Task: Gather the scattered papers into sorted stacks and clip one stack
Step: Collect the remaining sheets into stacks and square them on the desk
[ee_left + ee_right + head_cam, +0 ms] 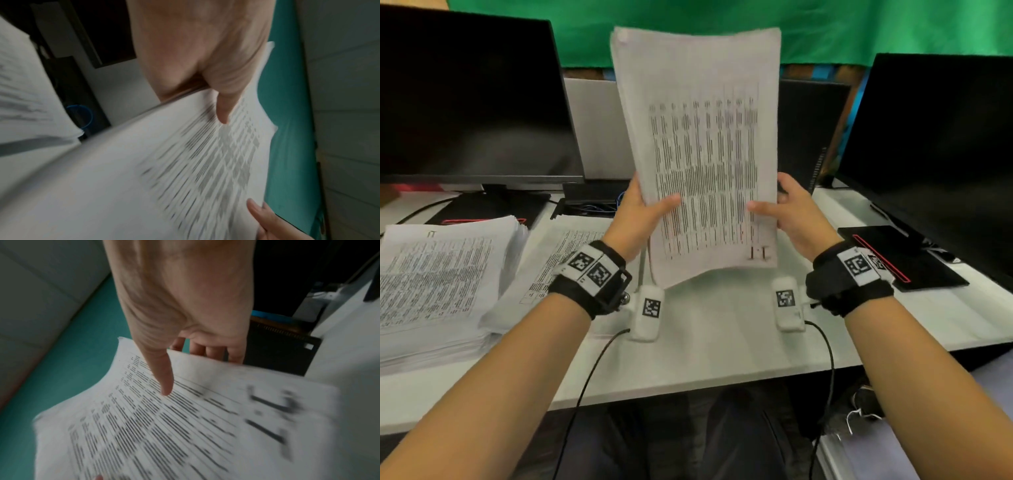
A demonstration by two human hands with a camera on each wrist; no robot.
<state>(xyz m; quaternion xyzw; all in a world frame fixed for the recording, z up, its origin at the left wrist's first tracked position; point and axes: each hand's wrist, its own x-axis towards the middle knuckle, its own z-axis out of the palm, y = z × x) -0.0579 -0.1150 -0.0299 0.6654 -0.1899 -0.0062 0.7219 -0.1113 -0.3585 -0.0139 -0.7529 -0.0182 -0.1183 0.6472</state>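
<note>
A sheaf of printed sheets [705, 154] stands upright above the desk, text side toward me and upside down. My left hand [643, 212] grips its left edge, thumb on the front, fingers behind. My right hand [787, 209] grips the right edge the same way. In the left wrist view the sheaf [164, 162] lies blurred under the thumb [223, 112]. The right wrist view shows the sheaf [185, 426] with the thumb [164, 378] on the print and fingers behind. A thick pile of printed papers [438, 284] sits at the desk's left, a thinner stack [558, 260] beside it. No clip shows.
Two dark monitors [469, 99] [935, 144] flank the white desk [722, 342]. A monitor base with a red line [904, 260] lies at the right. Cables run from both wrist devices over the desk's front edge. A green cloth [825, 27] hangs behind.
</note>
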